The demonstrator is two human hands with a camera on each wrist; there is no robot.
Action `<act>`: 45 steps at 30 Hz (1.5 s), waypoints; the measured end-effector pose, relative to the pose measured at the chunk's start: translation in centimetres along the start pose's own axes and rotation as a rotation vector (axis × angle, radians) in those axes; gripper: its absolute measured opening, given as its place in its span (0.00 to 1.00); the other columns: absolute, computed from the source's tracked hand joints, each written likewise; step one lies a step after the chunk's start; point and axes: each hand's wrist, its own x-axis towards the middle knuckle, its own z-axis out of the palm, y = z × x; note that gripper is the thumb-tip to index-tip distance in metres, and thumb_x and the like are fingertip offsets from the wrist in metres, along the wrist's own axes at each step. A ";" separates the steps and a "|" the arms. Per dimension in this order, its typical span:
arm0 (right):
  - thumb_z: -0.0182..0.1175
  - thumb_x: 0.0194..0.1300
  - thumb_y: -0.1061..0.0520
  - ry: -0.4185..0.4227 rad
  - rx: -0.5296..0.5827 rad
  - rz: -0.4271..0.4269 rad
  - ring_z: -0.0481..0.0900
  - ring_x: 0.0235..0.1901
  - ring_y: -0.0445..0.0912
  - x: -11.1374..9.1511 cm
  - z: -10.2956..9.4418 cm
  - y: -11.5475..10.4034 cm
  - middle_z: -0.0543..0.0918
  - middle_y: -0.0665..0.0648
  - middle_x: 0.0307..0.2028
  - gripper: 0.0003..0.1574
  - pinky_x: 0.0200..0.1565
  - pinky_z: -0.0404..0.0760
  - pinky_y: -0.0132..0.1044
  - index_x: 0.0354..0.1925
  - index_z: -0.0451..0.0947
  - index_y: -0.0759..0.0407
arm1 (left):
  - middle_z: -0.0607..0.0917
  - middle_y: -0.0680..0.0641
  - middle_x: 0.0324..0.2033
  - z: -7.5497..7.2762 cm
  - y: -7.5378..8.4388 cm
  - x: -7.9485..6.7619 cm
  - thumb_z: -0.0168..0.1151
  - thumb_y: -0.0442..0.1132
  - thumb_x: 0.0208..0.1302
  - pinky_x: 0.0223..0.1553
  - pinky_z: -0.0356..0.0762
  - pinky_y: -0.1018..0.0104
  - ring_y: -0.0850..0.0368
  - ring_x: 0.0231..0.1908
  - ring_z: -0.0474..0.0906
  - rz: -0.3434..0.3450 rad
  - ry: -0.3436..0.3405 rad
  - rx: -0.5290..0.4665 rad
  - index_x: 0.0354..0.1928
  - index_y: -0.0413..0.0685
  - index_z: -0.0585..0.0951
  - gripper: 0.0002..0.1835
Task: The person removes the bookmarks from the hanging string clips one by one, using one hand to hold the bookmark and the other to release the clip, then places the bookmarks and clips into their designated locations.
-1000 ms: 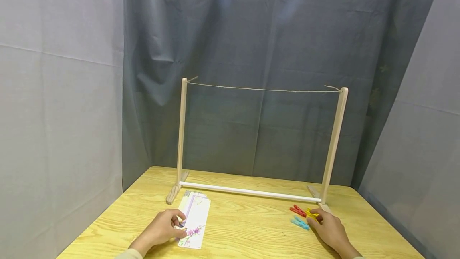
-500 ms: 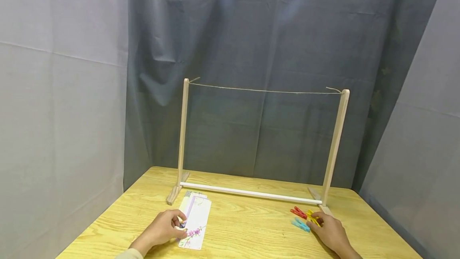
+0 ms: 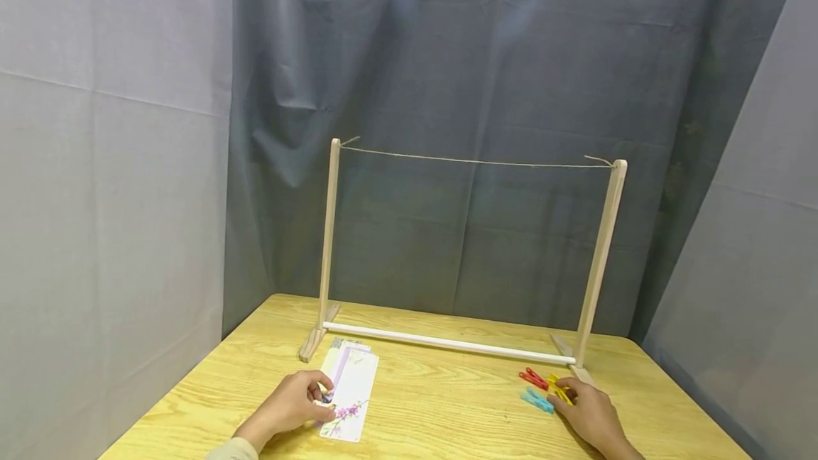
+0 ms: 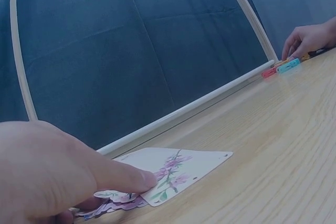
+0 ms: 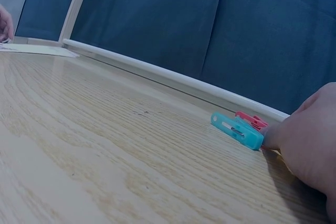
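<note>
My left hand point(image 3: 290, 401) pinches the left edge of a small stack of long cards near its lower end, thumb over the top card point(image 3: 360, 382). That card is white with purple blossoms; a lilac-edged one and another with a patterned corner show from beneath. My other left fingers are partly hidden in the left wrist view. At the right, my right hand point(image 3: 591, 410) holds a yellow clothespin point(image 3: 559, 390) between thumb and index finger, low at the tabletop. Just left of it lie a red clothespin point(image 3: 533, 378) and a light blue clothespin point(image 3: 538, 400).
Behind both hands stands a wooden frame, its left post point(image 3: 329, 233) and right post point(image 3: 602, 254) joined by a thin string point(image 3: 473, 160) on top and a white rod point(image 3: 447, 342) near the wood-grain table point(image 3: 447, 403). Grey cloth point(image 3: 409, 233) hangs at the back and sides.
The yellow clothespin has turned slightly between my right thumb and index finger. My left hand stays at the cards. The head view has shifted a little.
</note>
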 end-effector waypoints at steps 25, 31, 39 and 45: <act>0.76 0.61 0.49 0.003 -0.020 0.003 0.81 0.34 0.48 -0.1 -0.2 -0.6 0.83 0.50 0.33 0.21 0.36 0.81 0.51 0.47 0.86 0.62 | 0.77 0.49 0.30 -0.1 -0.1 -0.1 0.81 0.38 0.55 0.28 0.72 0.67 0.56 0.28 0.72 0.009 -0.008 -0.010 0.45 0.39 0.83 0.20; 0.76 0.61 0.49 0.003 -0.027 0.009 0.82 0.35 0.50 -0.1 -0.4 -0.6 0.84 0.51 0.33 0.23 0.36 0.82 0.53 0.47 0.86 0.63 | 0.77 0.49 0.30 0.0 0.0 0.0 0.81 0.38 0.54 0.28 0.72 0.67 0.56 0.29 0.72 0.009 -0.008 -0.007 0.45 0.40 0.83 0.20; 0.76 0.60 0.49 0.011 -0.017 0.010 0.83 0.35 0.51 -0.1 -0.2 -0.2 0.84 0.52 0.34 0.23 0.37 0.82 0.54 0.47 0.86 0.63 | 0.77 0.49 0.30 0.0 0.0 0.1 0.81 0.38 0.54 0.28 0.72 0.67 0.56 0.29 0.72 0.008 -0.001 0.002 0.44 0.40 0.83 0.19; 0.76 0.60 0.49 0.010 -0.008 0.014 0.83 0.34 0.50 -0.2 0.0 0.0 0.84 0.51 0.34 0.23 0.36 0.82 0.53 0.47 0.86 0.64 | 0.77 0.49 0.29 0.0 0.1 -0.1 0.81 0.37 0.54 0.28 0.72 0.67 0.56 0.29 0.72 0.002 0.006 -0.005 0.44 0.40 0.83 0.18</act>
